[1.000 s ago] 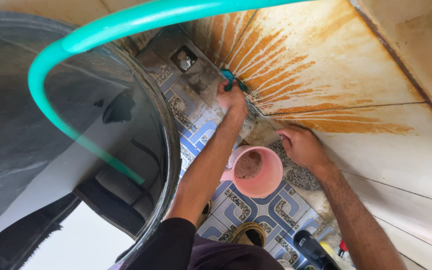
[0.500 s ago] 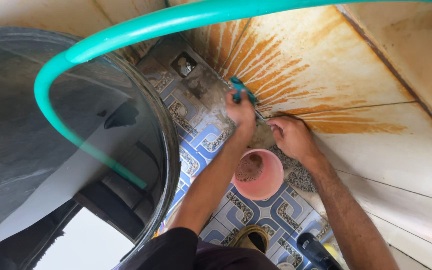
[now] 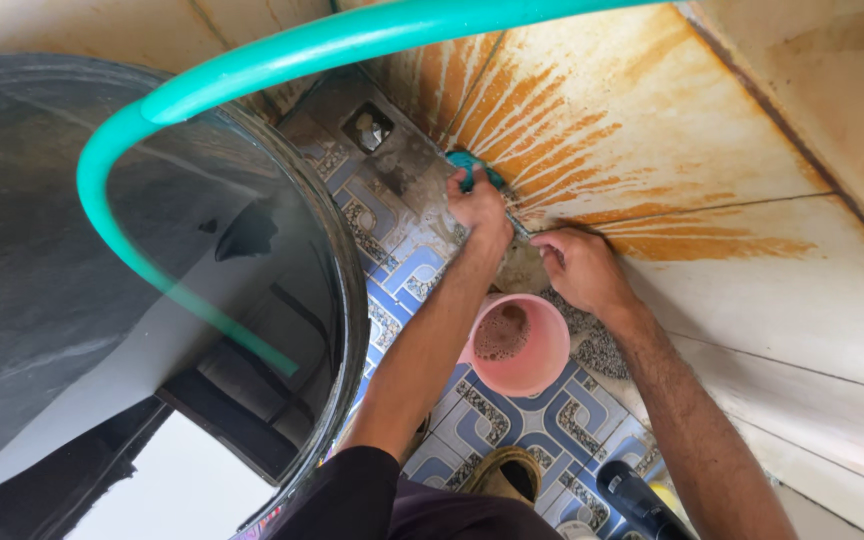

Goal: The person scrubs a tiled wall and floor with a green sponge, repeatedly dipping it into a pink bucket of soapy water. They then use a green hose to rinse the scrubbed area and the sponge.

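Since half a second ago, the left hand (image 3: 479, 207) has pushed its teal scrub cloth (image 3: 472, 166) a little further up against the foot of the rust-streaked wall tiles (image 3: 612, 130); its fingers are curled tight around the cloth. Just beside it, the right hand (image 3: 574, 268) presses on the floor edge, fingers bent, holding nothing visible. Below both wrists stands a pink plastic mug (image 3: 517, 346) of murky water on the blue patterned floor (image 3: 512, 420). A green hose (image 3: 282, 55) arches over the black water drum (image 3: 152, 300).
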